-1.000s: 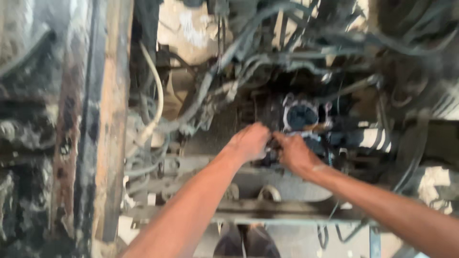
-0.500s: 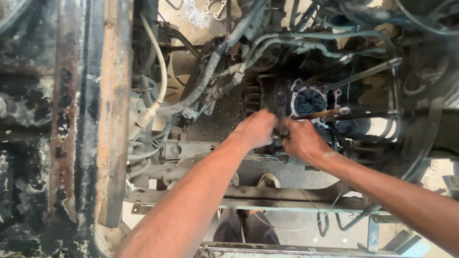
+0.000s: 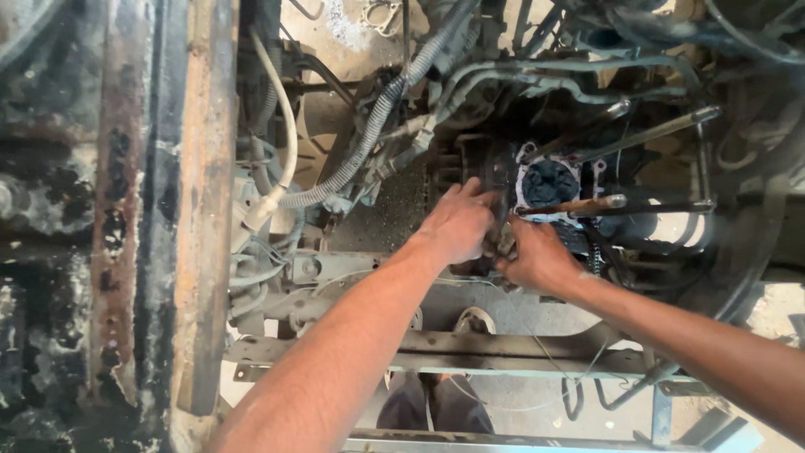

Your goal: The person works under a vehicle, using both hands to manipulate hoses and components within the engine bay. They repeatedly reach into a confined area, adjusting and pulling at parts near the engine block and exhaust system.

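Both my hands meet low on a dirty engine block [image 3: 470,172] seen from above. My left hand [image 3: 457,222] lies with fingers curled over the block's near side. My right hand [image 3: 537,256] presses against it from the right, gripping a small greasy part [image 3: 506,242] between the two hands; the part is mostly hidden. Just beyond is an open cylinder bore [image 3: 549,180] with a dark cloth stuffed in it, and long studs [image 3: 579,204] sticking out to the right.
A rusty frame rail [image 3: 205,210] runs down the left. Corrugated hoses [image 3: 377,126] and white cables [image 3: 281,143] cross above the hands. A grey crossbar [image 3: 470,348] lies under my forearms, with my feet [image 3: 474,319] on the ground below.
The view has shifted down and left, so the engine sits a little higher and further right. My hands stay pressed together at the same spot on the block.
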